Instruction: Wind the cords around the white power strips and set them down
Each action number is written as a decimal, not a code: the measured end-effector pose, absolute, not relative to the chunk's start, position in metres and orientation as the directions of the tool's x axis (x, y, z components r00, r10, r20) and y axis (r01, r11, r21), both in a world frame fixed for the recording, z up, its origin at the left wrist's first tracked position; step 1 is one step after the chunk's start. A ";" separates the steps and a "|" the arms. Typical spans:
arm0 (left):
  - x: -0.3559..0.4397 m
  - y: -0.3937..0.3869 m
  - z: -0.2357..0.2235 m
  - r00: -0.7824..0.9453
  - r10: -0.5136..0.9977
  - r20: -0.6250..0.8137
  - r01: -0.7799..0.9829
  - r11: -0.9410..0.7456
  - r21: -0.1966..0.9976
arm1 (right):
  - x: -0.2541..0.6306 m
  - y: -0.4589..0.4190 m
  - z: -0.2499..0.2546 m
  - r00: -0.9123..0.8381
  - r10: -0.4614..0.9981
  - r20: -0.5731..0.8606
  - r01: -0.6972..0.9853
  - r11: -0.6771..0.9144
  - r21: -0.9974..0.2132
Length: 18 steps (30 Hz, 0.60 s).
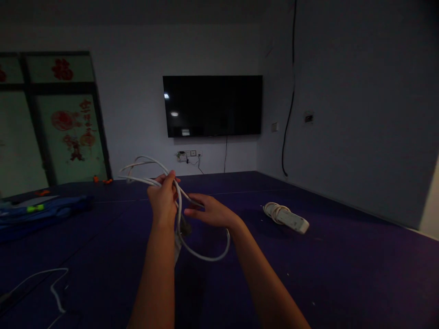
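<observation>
My left hand (163, 196) is closed around a white cable (180, 201), with the thumb pressing on top. Several loops of the cable stick out to the left of this hand. Another length passes into my right hand (212, 211), whose curved fingers and thumb lie around it, and a wide loop hangs down between the two hands. Below my left hand, partly hidden by the forearm, are a pale object and a greyish piece whose kind I cannot make out. On the purple surface to the right lies a white power strip (291, 220) with its cord wound around one end.
A purple surface (329, 265) stretches to the walls. Blue folded cloth (61, 210) lies at left, another white cord (55, 288) at lower left. Small orange objects (107, 181) sit near the door. A television (214, 107) hangs on the far wall; a black cable (290, 116) hangs at right.
</observation>
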State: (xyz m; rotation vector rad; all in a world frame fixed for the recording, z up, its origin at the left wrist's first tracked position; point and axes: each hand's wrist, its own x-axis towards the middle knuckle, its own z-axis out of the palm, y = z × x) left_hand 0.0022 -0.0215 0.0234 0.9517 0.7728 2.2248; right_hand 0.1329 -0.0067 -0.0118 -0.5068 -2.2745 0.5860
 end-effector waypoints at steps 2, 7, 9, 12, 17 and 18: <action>0.002 -0.020 0.023 -0.616 0.682 0.395 -0.294 -0.664 0.687 | 0.128 -0.010 -0.012 -0.683 0.476 0.555 0.102 0.814 -0.572; 0.000 -0.019 0.023 -0.690 0.617 0.379 -0.288 -0.715 0.637 | 0.117 -0.017 -0.014 -0.654 0.503 0.565 0.183 0.830 -0.527; -0.001 -0.019 0.025 -0.709 0.608 0.357 -0.302 -0.719 0.626 | 0.116 -0.018 -0.014 -0.668 0.471 0.577 0.171 0.851 -0.496; -0.001 -0.021 0.027 -0.718 0.619 0.320 -0.331 -0.707 0.625 | 0.118 -0.019 -0.013 -0.679 0.461 0.571 0.172 0.856 -0.487; -0.002 -0.024 0.025 -0.708 0.613 0.350 -0.306 -0.713 0.631 | 0.117 -0.022 -0.014 -0.685 0.470 0.557 0.142 0.836 -0.530; -0.002 -0.025 0.025 -0.698 0.614 0.370 -0.296 -0.717 0.631 | 0.115 -0.022 -0.015 -0.679 0.470 0.564 0.131 0.833 -0.537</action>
